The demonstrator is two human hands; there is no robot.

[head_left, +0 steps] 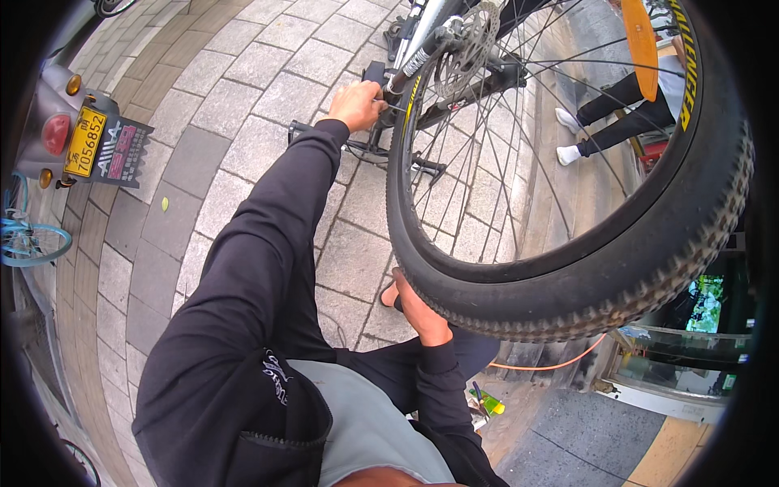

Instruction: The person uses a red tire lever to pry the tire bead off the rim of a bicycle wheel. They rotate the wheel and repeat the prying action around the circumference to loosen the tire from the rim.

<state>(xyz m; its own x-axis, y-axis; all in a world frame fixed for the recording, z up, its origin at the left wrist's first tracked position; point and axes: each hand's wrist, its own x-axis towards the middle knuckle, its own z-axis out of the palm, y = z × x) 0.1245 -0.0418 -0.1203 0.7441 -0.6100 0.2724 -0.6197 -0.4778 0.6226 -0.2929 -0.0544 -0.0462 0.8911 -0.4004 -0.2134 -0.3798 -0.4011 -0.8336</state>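
A bicycle wheel (568,318) with a black knobby tyre fills the right side, raised close in front of me. Its brake disc (471,53) and thin spokes show near the top. Stretched forward, my left hand (355,105) is closed beside the lower end of the bicycle's fork (398,84); what its curled fingers hold is hidden. My right hand (420,312) is at the near underside of the tyre, seemingly touching it. The tyre hides most of its fingers. An orange reflector (640,49) sits among the spokes.
A scooter's rear (55,134) with a yellow plate stands at left, a blue bicycle wheel (36,243) below it. Another person's legs (621,118) show beyond the spokes. An orange hose (552,367) and a glass cabinet (677,365) are at right. Stone paving (357,256) lies below.
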